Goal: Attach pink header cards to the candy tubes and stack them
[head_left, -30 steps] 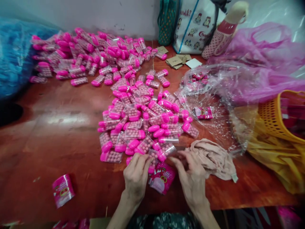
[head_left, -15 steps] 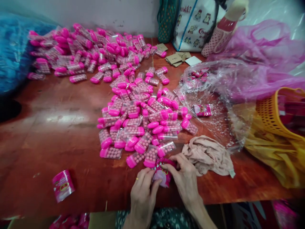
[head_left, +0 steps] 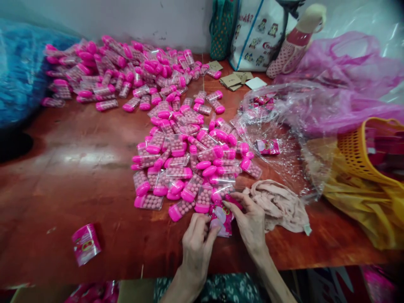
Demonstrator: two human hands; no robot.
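Observation:
At the table's front edge, my left hand (head_left: 198,237) pinches the left side of a pink printed wrapper (head_left: 222,222). My right hand (head_left: 251,221) grips the same wrapper from the right, thumb and forefinger near its top edge. Whether anything is inside the wrapper, I cannot tell. Just beyond my fingers lies a heap of clear flat containers (head_left: 178,173) with bright pink caps, filled with small pink balls; one container (head_left: 203,198) is close to my left fingertips. A second pink wrapper (head_left: 86,244) lies apart on the left.
A crumpled beige cloth (head_left: 280,206) sits right of my right hand. Behind it spreads a clear plastic bag (head_left: 293,126) with pink wrappers. A yellow basket (head_left: 356,147) stands far right, a blue bag (head_left: 28,75) far left. More capped containers (head_left: 104,75) pile up at the back.
Both hands and the pink wrapper have moved slightly right and away from me, nearer the heap. The left wrapper and the heap look undisturbed; the view has shifted a little.

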